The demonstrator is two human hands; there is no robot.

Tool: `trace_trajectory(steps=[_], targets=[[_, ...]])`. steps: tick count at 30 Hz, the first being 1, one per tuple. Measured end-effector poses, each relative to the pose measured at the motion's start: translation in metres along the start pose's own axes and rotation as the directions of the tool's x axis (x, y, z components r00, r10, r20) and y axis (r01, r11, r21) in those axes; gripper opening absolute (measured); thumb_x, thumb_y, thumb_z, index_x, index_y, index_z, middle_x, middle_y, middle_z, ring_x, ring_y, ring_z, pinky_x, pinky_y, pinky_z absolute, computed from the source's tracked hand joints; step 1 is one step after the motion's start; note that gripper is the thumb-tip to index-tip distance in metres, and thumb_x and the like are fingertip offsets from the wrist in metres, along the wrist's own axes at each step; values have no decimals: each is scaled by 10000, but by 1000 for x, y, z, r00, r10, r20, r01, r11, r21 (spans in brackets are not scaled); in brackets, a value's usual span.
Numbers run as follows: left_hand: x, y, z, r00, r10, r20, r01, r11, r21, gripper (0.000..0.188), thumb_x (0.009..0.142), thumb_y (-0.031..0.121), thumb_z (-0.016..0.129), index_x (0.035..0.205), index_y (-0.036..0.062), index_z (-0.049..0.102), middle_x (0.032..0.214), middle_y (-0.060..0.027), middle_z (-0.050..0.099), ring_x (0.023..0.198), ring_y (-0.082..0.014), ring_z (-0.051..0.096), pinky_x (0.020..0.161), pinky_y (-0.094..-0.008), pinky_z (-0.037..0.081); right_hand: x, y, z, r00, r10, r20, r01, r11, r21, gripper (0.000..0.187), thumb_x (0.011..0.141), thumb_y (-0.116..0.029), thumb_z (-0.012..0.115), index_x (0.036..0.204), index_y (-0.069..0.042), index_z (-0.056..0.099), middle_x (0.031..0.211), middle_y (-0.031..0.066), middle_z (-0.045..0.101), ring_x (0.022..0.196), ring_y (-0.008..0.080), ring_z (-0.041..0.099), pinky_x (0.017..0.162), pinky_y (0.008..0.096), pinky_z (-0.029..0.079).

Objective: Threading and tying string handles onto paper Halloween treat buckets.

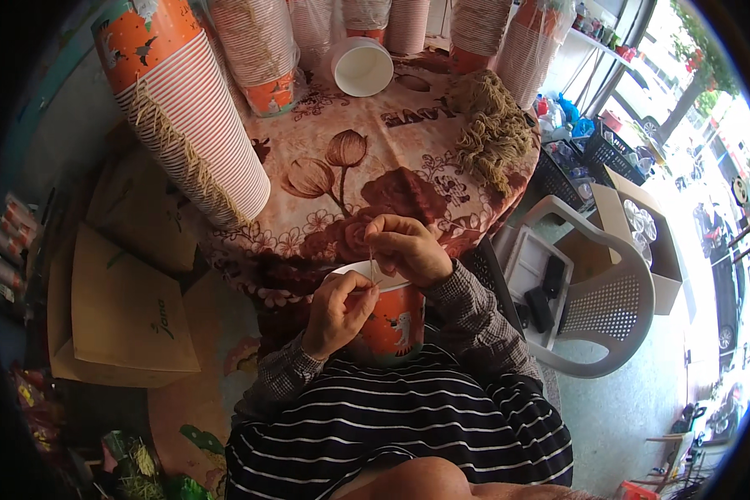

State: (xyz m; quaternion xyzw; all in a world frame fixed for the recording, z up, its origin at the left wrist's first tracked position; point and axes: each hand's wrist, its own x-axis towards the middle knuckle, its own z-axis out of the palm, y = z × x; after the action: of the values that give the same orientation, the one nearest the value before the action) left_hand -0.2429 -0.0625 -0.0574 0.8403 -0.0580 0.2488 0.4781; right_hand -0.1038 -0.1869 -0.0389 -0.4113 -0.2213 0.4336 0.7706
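Note:
An orange paper bucket [400, 323] with a white rim and printed figures stands upright in my lap. My left hand [339, 310] is at its left rim, thumb and forefinger pinched on a thin pale cord [372, 265]. Above the rim on the far right side, my right hand [410, 248] pinches the upper part of the same cord. The stretch between my fingers is short. Whether the cord passes through the bucket's wall is hidden by my left fingers.
A bundle of tan cords [496, 133] lies on the flowered tablecloth [308, 142]. A tall stack of buckets [192, 117] with cord handles leans at the left. Wrapped stacks and a white bucket [363, 68] line the back. Cardboard boxes [133, 308] flank the table; a grey chair [612, 317] stands right.

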Motion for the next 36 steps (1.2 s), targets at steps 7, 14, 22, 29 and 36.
trace_trajectory(steps=[7,14,22,29,36], targets=[[4,3,1,1000,9,6,-9,1000,-10,112,856,112,647,835,11,601,766,-75,642,735,-216,591,692,-322,468,-1,-6,1,1000,6,-13,-6,1000,-19,39,911,-69,576,921,-33,590,673,16,573,504,86,517,457,208,407],[6,7,6,1000,19,19,-20,1000,19,117,858,117,646,825,17,596,759,-72,637,726,-215,579,678,-319,462,-6,-6,-6,1000,-1,-30,1,1000,-20,33,913,-67,572,917,-39,588,679,12,572,510,81,516,462,204,405],[1,4,3,999,-48,7,48,998,33,117,866,123,639,821,22,598,764,-74,632,738,-217,578,665,-320,471,1,4,-10,1000,-17,11,17,999,32,31,917,-73,577,919,-46,592,715,9,581,515,75,510,466,199,407],[3,2,6,998,-59,-38,60,998,24,110,866,116,635,826,20,601,773,-73,632,756,-210,579,665,-313,478,-1,0,-7,995,-101,16,101,994,-33,36,928,-86,573,919,-54,587,706,-4,565,520,58,496,465,198,395],[3,-7,10,996,-86,-14,86,996,3,104,864,118,633,827,26,604,779,-66,637,755,-207,570,673,-309,469,-5,2,-6,989,-134,-66,132,991,-32,57,940,-93,551,910,-51,575,679,-8,546,527,58,486,488,208,399]])
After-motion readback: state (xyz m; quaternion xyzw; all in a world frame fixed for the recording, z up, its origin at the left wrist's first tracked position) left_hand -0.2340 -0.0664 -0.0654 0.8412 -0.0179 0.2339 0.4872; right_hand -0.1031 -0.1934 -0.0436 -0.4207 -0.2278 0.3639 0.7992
